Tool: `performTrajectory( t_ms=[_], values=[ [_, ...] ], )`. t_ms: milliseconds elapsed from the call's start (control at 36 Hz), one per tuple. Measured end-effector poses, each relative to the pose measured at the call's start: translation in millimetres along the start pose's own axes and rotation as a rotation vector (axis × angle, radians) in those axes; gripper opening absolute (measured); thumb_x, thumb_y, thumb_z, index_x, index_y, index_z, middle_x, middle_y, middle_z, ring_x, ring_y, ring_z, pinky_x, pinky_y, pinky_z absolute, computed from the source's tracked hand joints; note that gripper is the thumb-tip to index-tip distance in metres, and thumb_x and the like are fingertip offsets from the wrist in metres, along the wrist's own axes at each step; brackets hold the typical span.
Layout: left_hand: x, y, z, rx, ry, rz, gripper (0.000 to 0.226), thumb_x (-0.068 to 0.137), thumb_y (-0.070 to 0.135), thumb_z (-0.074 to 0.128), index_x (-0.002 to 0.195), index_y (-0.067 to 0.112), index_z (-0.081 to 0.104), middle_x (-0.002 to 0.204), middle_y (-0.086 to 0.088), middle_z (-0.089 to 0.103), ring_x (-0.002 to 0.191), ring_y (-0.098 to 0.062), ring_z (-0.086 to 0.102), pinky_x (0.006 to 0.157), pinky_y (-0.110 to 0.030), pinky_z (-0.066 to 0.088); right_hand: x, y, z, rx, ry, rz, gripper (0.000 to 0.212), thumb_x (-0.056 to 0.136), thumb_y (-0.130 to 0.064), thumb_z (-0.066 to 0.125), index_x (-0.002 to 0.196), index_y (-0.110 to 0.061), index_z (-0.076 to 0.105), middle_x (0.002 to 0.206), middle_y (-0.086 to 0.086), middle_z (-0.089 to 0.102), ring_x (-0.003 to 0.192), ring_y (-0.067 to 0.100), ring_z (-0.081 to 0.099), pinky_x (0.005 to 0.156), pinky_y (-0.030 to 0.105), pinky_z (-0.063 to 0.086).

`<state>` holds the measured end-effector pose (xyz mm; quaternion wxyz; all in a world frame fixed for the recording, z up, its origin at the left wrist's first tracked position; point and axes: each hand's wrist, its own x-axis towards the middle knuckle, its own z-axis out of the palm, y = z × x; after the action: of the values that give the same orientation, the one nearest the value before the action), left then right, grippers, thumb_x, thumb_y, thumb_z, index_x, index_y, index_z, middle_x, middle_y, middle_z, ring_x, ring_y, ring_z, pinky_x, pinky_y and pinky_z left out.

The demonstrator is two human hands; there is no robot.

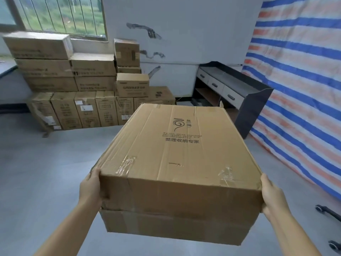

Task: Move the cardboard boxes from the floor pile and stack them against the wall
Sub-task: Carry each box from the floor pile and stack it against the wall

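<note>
Head view: a large flat cardboard box (177, 154) is carried in front of the person, clear of the floor (46, 172), with its long axis running away from the body toward the far wall (184, 30). A second box (175, 226) seems to sit directly under it, its front edge showing below; whether both are carried as one load I cannot tell for sure. The left hand (91, 189) presses against the near left corner with the fingers wrapped out of sight round the side, and the right hand (272, 194) holds the near right corner the same way, so both hands are grasping the box at its near end, about equally far from the body.

The stack of boxes (73, 85) already stands against the wall under the window (59, 15), ahead and to the left of the load. The carried box points more toward the bare stretch of wall between that stack and the grey desk (234, 89) with drawers on the right. My judgement is that the coming move turns on this offset: the load has to travel forward and swing left, with the right hand leading the turn. A striped tarpaulin (299, 80) covers the right side, and chair castors (324, 211) show low at the right edge
</note>
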<state>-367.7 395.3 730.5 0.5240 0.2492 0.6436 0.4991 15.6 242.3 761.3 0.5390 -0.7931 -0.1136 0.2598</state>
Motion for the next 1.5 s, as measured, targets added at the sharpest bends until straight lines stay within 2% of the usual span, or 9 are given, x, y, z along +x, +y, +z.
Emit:
performTrajectory(
  t_ms=[167,417,528,667,944,1167,1306,1389,1500],
  values=[
    [37,13,104,-0.042,0.011,-0.027,0.041,0.1,0.031,0.044,0.135,0.01,0.048,0.119,-0.003,0.045,0.107,-0.025,0.041,0.102,-0.056,0.04,107,-54,23,-0.031,-0.012,0.012,0.05,0.1,-0.047,0.035,0.131,-0.01,0.049,0.113,0.01,0.056,0.106,0.031,0.054,0.095,0.051,0.047],
    [124,44,237,-0.033,0.028,-0.045,0.043,0.1,0.031,0.044,0.137,0.009,0.045,0.119,-0.001,0.042,0.107,-0.027,0.039,0.095,-0.057,0.042,242,-111,86,-0.099,-0.025,0.021,0.051,0.098,-0.053,0.032,0.13,-0.015,0.047,0.13,0.014,0.055,0.118,0.035,0.052,0.099,0.057,0.043],
    [182,58,302,-0.032,0.016,-0.06,0.047,0.099,0.032,0.046,0.139,0.007,0.043,0.132,-0.009,0.045,0.121,-0.034,0.042,0.094,-0.055,0.042,309,-133,124,-0.097,0.0,0.032,0.055,0.098,-0.054,0.033,0.132,-0.013,0.047,0.132,0.015,0.054,0.12,0.036,0.051,0.101,0.057,0.043],
    [264,89,388,-0.014,-0.04,-0.057,0.048,0.098,0.036,0.047,0.136,0.007,0.047,0.122,-0.008,0.048,0.108,-0.028,0.043,0.095,-0.051,0.042,393,-175,178,-0.1,0.03,0.07,0.054,0.098,-0.053,0.033,0.131,-0.013,0.047,0.132,0.016,0.054,0.121,0.038,0.05,0.101,0.057,0.042],
    [379,152,510,0.003,-0.038,-0.065,0.048,0.1,0.035,0.043,0.142,0.012,0.043,0.143,-0.008,0.044,0.13,-0.033,0.041,0.103,-0.054,0.036,521,-255,274,-0.147,0.001,0.075,0.055,0.098,-0.055,0.03,0.129,-0.013,0.047,0.133,0.015,0.053,0.122,0.039,0.05,0.102,0.057,0.041],
    [465,168,622,-0.103,0.025,-0.067,0.043,0.101,0.031,0.044,0.139,0.011,0.046,0.139,-0.009,0.047,0.111,-0.026,0.046,0.082,-0.039,0.038,660,-313,352,-0.101,-0.06,0.015,0.051,0.099,-0.05,0.032,0.127,-0.011,0.051,0.126,0.014,0.058,0.115,0.036,0.053,0.099,0.054,0.044],
    [513,180,702,-0.126,0.092,-0.064,0.044,0.101,0.032,0.044,0.139,0.011,0.045,0.141,-0.008,0.047,0.126,-0.03,0.045,0.091,-0.043,0.04,757,-360,396,-0.082,-0.092,-0.007,0.051,0.101,-0.045,0.034,0.13,-0.007,0.05,0.122,0.011,0.057,0.115,0.036,0.052,0.097,0.05,0.043],
    [537,195,752,-0.143,0.128,-0.053,0.044,0.101,0.031,0.045,0.139,0.01,0.046,0.137,-0.008,0.048,0.125,-0.03,0.045,0.084,-0.038,0.038,815,-393,425,-0.042,-0.136,-0.014,0.051,0.1,-0.046,0.037,0.131,-0.007,0.052,0.12,0.012,0.06,0.111,0.034,0.055,0.097,0.048,0.045],
    [576,208,805,-0.178,0.154,-0.06,0.042,0.101,0.03,0.044,0.137,0.009,0.047,0.121,-0.006,0.05,0.105,-0.025,0.048,0.073,-0.033,0.041,883,-427,463,-0.037,-0.175,-0.009,0.051,0.099,-0.048,0.038,0.132,-0.012,0.053,0.125,0.012,0.059,0.113,0.034,0.055,0.101,0.052,0.043]
  ],
)
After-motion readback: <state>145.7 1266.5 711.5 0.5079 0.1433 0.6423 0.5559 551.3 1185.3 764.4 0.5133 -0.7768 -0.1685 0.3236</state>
